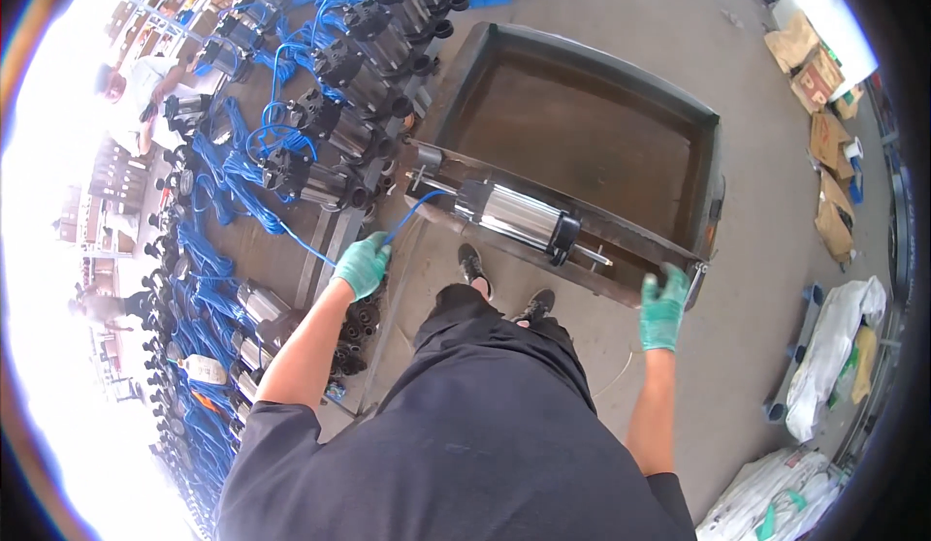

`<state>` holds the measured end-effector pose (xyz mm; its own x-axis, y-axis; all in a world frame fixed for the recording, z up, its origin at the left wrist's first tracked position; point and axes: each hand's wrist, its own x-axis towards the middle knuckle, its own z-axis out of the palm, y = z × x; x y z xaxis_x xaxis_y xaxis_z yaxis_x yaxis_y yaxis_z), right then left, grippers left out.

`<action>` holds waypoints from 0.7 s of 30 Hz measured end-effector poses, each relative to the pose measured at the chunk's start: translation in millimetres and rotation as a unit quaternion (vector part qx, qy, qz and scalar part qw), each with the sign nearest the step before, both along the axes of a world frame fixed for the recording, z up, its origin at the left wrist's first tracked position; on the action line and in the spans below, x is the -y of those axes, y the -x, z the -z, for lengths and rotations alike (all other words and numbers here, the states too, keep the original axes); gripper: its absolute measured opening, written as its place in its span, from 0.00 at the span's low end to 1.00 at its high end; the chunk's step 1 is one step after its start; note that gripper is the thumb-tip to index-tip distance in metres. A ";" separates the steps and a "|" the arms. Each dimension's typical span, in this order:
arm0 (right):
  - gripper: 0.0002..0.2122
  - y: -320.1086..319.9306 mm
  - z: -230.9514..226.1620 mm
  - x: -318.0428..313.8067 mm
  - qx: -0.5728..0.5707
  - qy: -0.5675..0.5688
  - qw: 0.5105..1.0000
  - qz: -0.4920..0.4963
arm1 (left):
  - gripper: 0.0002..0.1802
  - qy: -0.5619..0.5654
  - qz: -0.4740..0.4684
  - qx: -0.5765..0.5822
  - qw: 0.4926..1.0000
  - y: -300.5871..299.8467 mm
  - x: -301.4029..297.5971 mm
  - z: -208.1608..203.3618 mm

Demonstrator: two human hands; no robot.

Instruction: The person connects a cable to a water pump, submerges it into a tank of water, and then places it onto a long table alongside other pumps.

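Grey floor (766, 211); silver cylinder (514, 215) ahead-right of left hand (362, 265).

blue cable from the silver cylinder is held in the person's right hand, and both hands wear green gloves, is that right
Wrong hand: the head view shows the blue cable from the silver cylinder in the left hand, not the right hand. Both do wear green gloves.

The silver cylinder (519, 213), shiny with black ends, lay on its side along the tank (606, 63)'s near edge, slanting down rightward. The blue cable (405, 217) curved leftward from its left end.
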<state>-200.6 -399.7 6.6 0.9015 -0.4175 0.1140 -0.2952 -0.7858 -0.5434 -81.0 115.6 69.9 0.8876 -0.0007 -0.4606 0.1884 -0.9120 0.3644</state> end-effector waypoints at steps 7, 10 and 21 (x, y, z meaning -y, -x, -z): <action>0.18 -92.8 -69.5 -137.5 -0.016 -0.084 0.980 -0.180 | 0.17 0.420 -0.242 -0.145 0.863 -25.2 32.1 -35.0; 0.09 -119.9 -69.1 -153.8 -0.099 0.042 0.974 -0.199 | 0.19 0.493 -0.277 -0.175 0.806 -38.8 29.5 -45.7; 0.07 -162.2 -107.5 -109.2 -0.203 -0.152 0.957 -0.144 | 0.21 0.711 -0.272 -0.273 0.588 -67.6 8.3 -46.7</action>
